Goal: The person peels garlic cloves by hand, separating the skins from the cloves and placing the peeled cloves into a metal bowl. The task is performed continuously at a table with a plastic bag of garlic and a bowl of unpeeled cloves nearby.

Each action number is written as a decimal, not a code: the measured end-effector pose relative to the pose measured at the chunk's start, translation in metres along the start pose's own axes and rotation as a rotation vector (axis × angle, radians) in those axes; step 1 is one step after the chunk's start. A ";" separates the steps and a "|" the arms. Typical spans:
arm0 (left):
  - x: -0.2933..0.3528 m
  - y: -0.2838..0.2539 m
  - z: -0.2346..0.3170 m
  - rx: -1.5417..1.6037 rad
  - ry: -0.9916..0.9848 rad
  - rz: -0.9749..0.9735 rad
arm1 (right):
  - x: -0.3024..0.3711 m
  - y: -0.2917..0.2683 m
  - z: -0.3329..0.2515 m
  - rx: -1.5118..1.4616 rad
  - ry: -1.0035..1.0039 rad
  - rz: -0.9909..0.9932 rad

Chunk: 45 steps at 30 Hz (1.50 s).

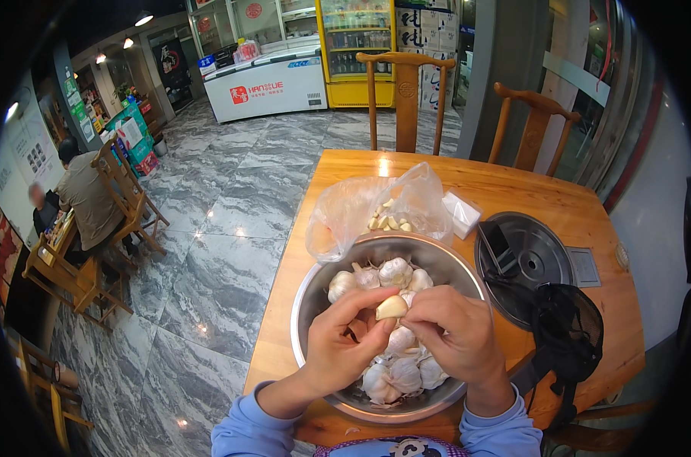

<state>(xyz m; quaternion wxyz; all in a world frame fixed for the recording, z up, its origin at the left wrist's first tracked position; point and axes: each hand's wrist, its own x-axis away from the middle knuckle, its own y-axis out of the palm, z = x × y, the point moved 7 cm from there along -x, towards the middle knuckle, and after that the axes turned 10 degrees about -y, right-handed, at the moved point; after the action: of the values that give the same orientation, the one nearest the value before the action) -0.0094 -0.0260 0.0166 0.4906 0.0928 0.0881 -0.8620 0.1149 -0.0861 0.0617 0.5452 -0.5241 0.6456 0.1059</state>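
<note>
Over the steel bowl (pixel 303 305), my left hand (pixel 344 335) pinches a pale garlic clove (pixel 392 307) between thumb and forefinger. The fingers of my right hand (pixel 456 329) are closed in a pinch at the clove's right end; whether a bit of skin is between them is too small to tell. Below both hands the bowl holds several whole garlic bulbs (pixel 395 272), white and papery, partly covered by my hands. Just beyond the rim lies an open clear plastic bag (pixel 338 213) with several peeled garlic cloves (pixel 389 223) in it.
Right of the bowl, a round dark metal pan (pixel 543 244) is set in the wooden table (pixel 345 171), with a phone-like dark object (pixel 496 242) on it. A white tissue pack (pixel 461 213) and a black mesh bag (pixel 570 327) lie near. Chairs (pixel 406 99) stand behind; people sit at far left.
</note>
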 end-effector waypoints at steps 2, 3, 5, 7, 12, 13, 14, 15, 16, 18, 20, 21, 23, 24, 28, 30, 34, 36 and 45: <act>-0.001 0.000 0.000 0.026 -0.005 -0.001 | 0.000 0.000 0.001 -0.004 0.005 0.011; -0.001 0.000 0.001 0.008 0.003 0.000 | 0.001 -0.001 0.002 -0.008 0.015 0.031; 0.000 0.000 0.003 0.007 0.016 -0.010 | 0.001 0.000 0.001 0.005 -0.004 0.039; -0.001 0.000 -0.001 0.042 -0.049 -0.014 | 0.000 0.000 0.000 0.046 -0.037 0.025; -0.003 -0.001 -0.009 0.209 -0.179 -0.026 | 0.005 0.001 0.006 -0.060 0.087 -0.083; -0.004 -0.001 -0.012 0.271 -0.220 -0.030 | 0.005 0.000 0.008 -0.090 0.111 -0.102; -0.005 -0.001 -0.014 0.345 -0.255 -0.047 | 0.004 -0.002 0.008 -0.065 0.094 -0.108; -0.006 0.000 -0.020 0.458 -0.335 -0.077 | 0.003 -0.004 0.008 -0.039 0.077 -0.114; -0.007 0.001 -0.024 0.582 -0.408 -0.121 | 0.001 -0.008 0.007 -0.017 0.060 -0.088; -0.007 0.003 -0.032 0.705 -0.494 -0.159 | 0.002 -0.007 0.011 0.010 0.135 -0.075; -0.007 0.003 -0.037 0.742 -0.505 -0.164 | 0.002 -0.005 0.011 -0.004 0.184 -0.061; -0.008 0.003 -0.039 0.688 -0.496 -0.171 | 0.003 -0.003 0.010 -0.030 0.197 -0.070; -0.009 0.006 -0.039 0.663 -0.456 -0.234 | 0.002 0.001 0.008 -0.075 0.185 -0.070; -0.009 0.006 -0.038 0.594 -0.430 -0.241 | 0.001 0.003 0.006 -0.093 0.160 -0.062; -0.006 0.008 -0.033 0.496 -0.398 -0.259 | 0.005 0.003 0.010 -0.174 0.228 -0.050; -0.004 0.008 -0.028 0.501 -0.389 -0.231 | 0.006 0.003 0.011 -0.191 0.246 -0.049; -0.004 0.007 -0.022 0.455 -0.348 -0.179 | 0.010 0.003 0.014 -0.251 0.285 -0.014; -0.003 0.005 -0.020 0.412 -0.310 -0.151 | 0.009 0.002 0.013 -0.222 0.248 -0.016; 0.000 0.002 -0.018 0.269 -0.236 -0.034 | 0.006 0.000 0.007 -0.128 0.111 0.060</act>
<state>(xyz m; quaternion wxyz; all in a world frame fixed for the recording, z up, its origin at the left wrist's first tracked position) -0.0062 -0.0230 -0.0012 0.4661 0.0543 -0.0847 -0.8790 0.1199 -0.0841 0.0536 0.4704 -0.5436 0.6821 0.1339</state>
